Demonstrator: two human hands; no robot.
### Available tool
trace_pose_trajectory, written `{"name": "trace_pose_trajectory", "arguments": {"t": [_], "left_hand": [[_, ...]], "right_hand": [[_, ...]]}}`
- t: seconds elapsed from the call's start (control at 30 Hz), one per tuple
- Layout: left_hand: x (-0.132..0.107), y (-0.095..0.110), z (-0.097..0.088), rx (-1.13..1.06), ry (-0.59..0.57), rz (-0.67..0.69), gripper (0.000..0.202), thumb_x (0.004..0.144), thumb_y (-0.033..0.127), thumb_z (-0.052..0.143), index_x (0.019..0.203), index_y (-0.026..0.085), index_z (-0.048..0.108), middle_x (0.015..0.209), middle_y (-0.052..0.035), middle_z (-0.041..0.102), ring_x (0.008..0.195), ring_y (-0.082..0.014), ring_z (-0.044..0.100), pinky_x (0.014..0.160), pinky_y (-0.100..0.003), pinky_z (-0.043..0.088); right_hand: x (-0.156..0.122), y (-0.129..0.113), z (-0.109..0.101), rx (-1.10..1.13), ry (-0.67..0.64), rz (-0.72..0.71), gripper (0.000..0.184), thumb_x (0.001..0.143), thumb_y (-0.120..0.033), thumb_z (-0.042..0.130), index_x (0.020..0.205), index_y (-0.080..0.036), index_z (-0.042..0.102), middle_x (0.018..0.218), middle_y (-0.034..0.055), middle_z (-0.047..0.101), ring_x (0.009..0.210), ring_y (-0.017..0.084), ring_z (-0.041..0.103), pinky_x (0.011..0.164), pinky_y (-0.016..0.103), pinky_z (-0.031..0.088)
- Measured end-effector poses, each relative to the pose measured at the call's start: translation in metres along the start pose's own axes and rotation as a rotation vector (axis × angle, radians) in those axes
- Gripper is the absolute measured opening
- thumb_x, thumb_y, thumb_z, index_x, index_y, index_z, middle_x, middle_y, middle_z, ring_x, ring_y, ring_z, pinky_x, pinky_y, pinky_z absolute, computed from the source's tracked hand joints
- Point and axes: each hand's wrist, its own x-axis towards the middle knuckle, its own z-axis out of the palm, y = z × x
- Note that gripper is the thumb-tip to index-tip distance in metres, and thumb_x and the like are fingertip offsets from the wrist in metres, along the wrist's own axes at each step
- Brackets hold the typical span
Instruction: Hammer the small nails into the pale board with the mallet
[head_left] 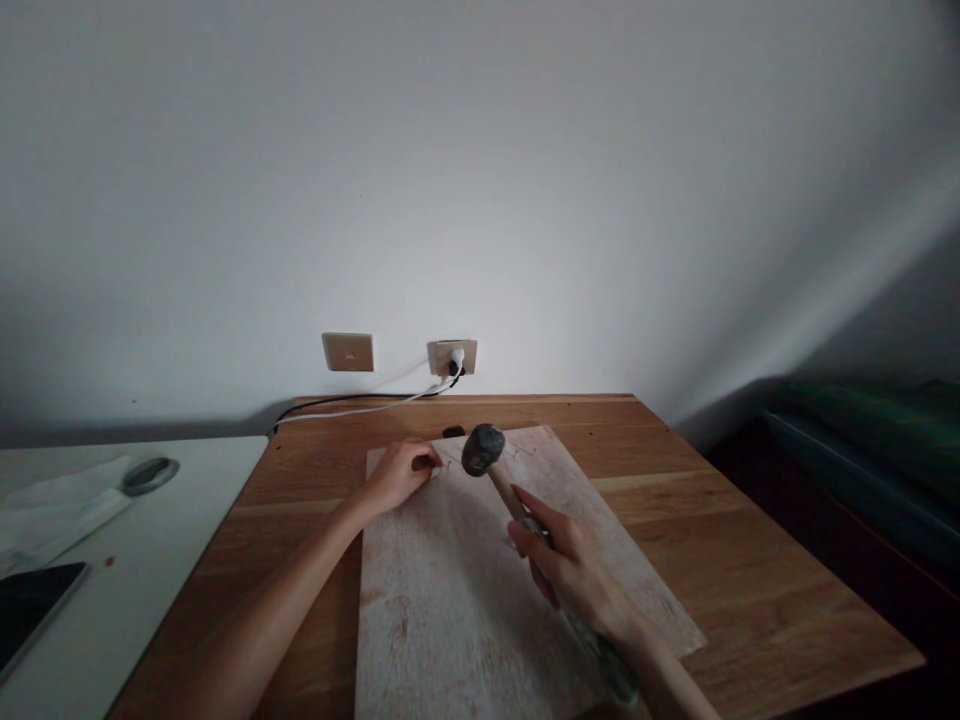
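Black tops one mallet (493, 468) right fingers (536, 548) grip — whether left fingers (426, 459) pinch anything, unclear.

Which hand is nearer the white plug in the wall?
Left. The left hand, over the board, is below and left of the white plug; the right hand, gripping the mallet, is farther away, below and right.

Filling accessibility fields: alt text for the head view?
A person's right hand grips a dark-headed mallet above a pale, worn board; the left hand is near the board's far left corner, though what it holds, if anything, is unclear. The board lies on a wooden table by a white wall with a socket.
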Motion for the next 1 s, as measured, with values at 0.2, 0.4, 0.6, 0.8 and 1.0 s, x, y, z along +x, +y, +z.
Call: {"name": "trace_pose_trajectory", "arguments": {"t": [0.2,0.4,0.6,0.8,1.0], "left_hand": [[0.0,0.004,-0.001,0.017,0.074,-0.098,0.056,0.069,-0.003,0.063,0.118,0.022,0.071,0.081,0.0027,0.074,0.075,-0.0169,0.069,0.075,-0.025,0.05],[-0.001,0.007,-0.003,-0.047,0.065,-0.114,0.063,0.068,-0.002,0.062,0.127,0.019,0.065,0.087,-0.0015,0.076,0.08,-0.0197,0.072,0.073,-0.026,0.051],[-0.001,0.003,-0.003,-0.045,0.048,-0.1,0.057,0.07,0.0,0.06,0.123,0.019,0.068,0.085,-0.0022,0.077,0.08,-0.0203,0.073,0.072,-0.026,0.051],[-0.001,0.0,-0.002,-0.053,0.045,-0.1,0.055,0.069,0.0,0.062,0.121,0.019,0.069,0.083,-0.001,0.077,0.076,-0.0188,0.072,0.068,-0.024,0.051],[-0.001,0.003,-0.004,-0.044,0.036,-0.107,0.056,0.069,-0.001,0.063,0.121,0.02,0.07,0.084,-0.0007,0.077,0.077,-0.0196,0.073,0.069,-0.024,0.051]], "right_hand": [[0.019,-0.021,0.023,-0.052,-0.098,-0.077,0.055,0.1,-0.04,0.053,0.15,-0.02,0.051,0.069,-0.0058,0.055,0.038,0.006,0.046,0.033,0.017,0.035],[0.025,-0.03,0.029,-0.206,-0.135,-0.119,0.036,0.1,-0.035,0.051,0.13,-0.02,0.064,0.065,-0.0057,0.055,0.04,0.007,0.047,0.038,0.017,0.036],[0.027,-0.028,0.033,-0.248,-0.096,-0.144,0.04,0.099,-0.035,0.051,0.133,-0.018,0.064,0.063,-0.0045,0.057,0.043,0.009,0.047,0.042,0.019,0.037],[0.027,-0.028,0.032,-0.24,-0.081,-0.155,0.04,0.099,-0.038,0.051,0.131,-0.018,0.064,0.069,-0.0026,0.061,0.043,0.008,0.047,0.04,0.019,0.035],[0.028,-0.026,0.031,-0.245,-0.091,-0.158,0.042,0.1,-0.037,0.05,0.135,-0.018,0.062,0.066,-0.0039,0.058,0.044,0.009,0.048,0.041,0.019,0.037]]}}
